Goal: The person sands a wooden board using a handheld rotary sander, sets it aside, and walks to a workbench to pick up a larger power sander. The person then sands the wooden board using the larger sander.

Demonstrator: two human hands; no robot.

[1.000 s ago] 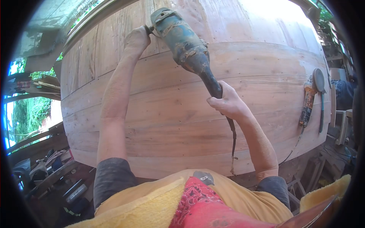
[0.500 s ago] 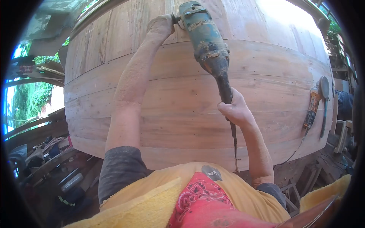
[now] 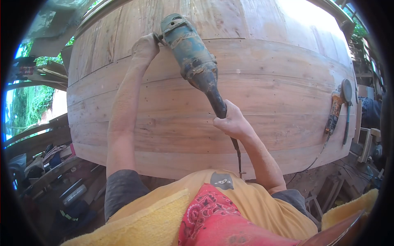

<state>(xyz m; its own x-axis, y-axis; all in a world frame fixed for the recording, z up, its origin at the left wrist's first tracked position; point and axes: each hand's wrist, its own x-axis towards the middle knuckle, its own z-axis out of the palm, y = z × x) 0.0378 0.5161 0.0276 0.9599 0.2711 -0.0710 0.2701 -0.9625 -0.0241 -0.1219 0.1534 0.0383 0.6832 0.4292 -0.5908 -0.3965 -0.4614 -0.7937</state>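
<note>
A large, worn teal power tool that looks like an angle grinder or sander [image 3: 191, 48] lies over the planked wooden surface [image 3: 172, 123], its head pointing away from me. My left hand [image 3: 145, 47] is closed round the side handle at its head. Its dark rear handle is gripped by my right hand [image 3: 233, 120], and a cord [image 3: 239, 158] runs down from there toward my body. The tool's underside and any disc are hidden, so I cannot tell how it touches the wood.
On the right of the planks rests a smaller orange grinder [image 3: 335, 110] with a round disc, its cord trailing off the near edge. Beside it lies a thin bluish bar [image 3: 347, 125]. Clutter and timber [image 3: 69, 180] fill the lower left; wooden frames [image 3: 365, 143] stand at right.
Both hands have moved the teal tool to the left across the planks, with its head now further left and slightly nearer. The grip of each hand is the same.
</note>
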